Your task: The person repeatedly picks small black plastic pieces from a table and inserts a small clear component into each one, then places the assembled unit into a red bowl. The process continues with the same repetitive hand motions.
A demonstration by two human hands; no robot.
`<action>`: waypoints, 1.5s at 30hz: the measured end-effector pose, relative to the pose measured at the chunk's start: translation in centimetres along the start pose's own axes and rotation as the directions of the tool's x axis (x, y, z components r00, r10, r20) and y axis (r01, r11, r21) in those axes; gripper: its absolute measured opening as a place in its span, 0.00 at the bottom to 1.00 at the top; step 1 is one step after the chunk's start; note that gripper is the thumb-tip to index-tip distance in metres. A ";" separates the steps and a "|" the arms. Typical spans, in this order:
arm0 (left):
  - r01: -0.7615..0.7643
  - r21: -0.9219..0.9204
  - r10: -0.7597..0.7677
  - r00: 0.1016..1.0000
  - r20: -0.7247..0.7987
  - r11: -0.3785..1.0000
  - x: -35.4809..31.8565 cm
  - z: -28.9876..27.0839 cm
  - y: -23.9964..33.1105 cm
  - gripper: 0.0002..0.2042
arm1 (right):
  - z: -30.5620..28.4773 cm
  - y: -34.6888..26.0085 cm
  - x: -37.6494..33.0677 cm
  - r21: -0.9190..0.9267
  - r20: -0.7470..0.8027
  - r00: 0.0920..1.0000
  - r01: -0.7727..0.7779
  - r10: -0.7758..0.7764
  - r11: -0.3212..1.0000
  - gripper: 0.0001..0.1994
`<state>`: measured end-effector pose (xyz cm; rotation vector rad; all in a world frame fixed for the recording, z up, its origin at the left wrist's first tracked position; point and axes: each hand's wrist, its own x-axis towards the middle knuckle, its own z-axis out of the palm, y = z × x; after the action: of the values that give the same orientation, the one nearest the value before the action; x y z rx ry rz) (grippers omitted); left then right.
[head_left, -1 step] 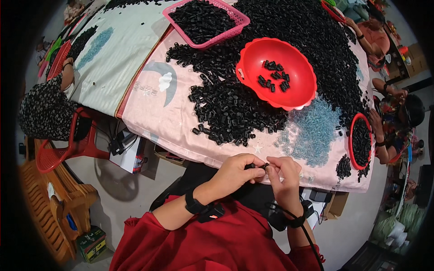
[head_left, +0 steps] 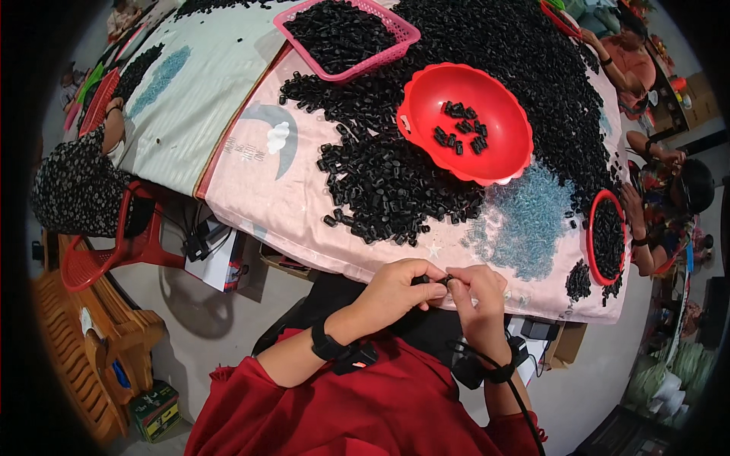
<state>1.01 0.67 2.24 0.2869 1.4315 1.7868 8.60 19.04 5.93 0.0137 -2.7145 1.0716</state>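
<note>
At the table's near edge, my left hand [head_left: 397, 292] is closed, pinching a small black plastic piece [head_left: 420, 280] between thumb and fingers. My right hand [head_left: 480, 298] meets it from the other side, its thumb and index finger closed on the right end of the piece. The fingertips partly cover what they grip. Beyond my hands lies a heap of short black plastic pieces [head_left: 380, 178]. To its right spreads a pile of small clear bluish pieces [head_left: 528, 220]. A red scalloped bowl [head_left: 498, 99] with several black pieces inside stands behind them.
A pink basket [head_left: 411, 36] full of black parts stands at the back. A red oval tray [head_left: 590, 235] holds more at the right. Other people sit around the table, near a red plastic chair [head_left: 91, 262] and on the right. A black cable [head_left: 511, 374] runs by my right wrist.
</note>
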 end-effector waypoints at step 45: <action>0.169 -0.155 -0.157 0.984 0.089 0.973 0.0 -0.8 -0.4 0.14 | -0.3 -1.8 -0.3 -0.479 0.083 0.957 0.284 -0.278 0.831 0.19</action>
<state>0.69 0.13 1.58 0.1458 1.2122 1.7270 9.13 17.92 7.32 0.3266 -2.7933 0.2886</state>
